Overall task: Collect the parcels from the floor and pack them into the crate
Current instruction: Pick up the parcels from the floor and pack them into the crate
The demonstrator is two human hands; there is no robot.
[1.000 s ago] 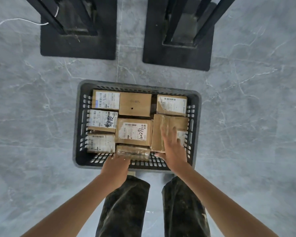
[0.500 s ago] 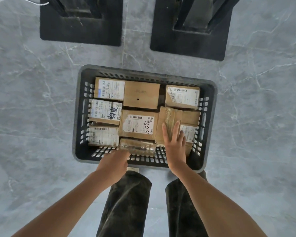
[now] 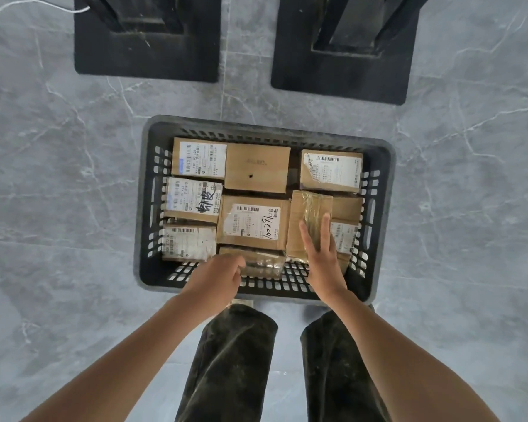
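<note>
Nearly done: crate [image 3: 265, 124] packed full. Right hand [image 3: 323, 263] spread flat, pressing taped parcel [image 3: 310, 205] beneath; left hand [image 3: 217, 278] curled, grip on small parcel [image 3: 264, 263] just ahead unclear.

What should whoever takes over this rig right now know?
Left grip: fingers curled at the left end of the small clear-taped brown parcel by the near wall; a firm hold cannot be told.
Right grip: flat, straight fingers pressing on the long tape-wrapped brown cardboard parcel, which lies over a labelled one.
Dark grey slotted plastic crate stands on the grey marble floor; other brown cardboard parcels lie packed in rows.
Done: most packing. Left: settle these two, then check the floor out of view.
</note>
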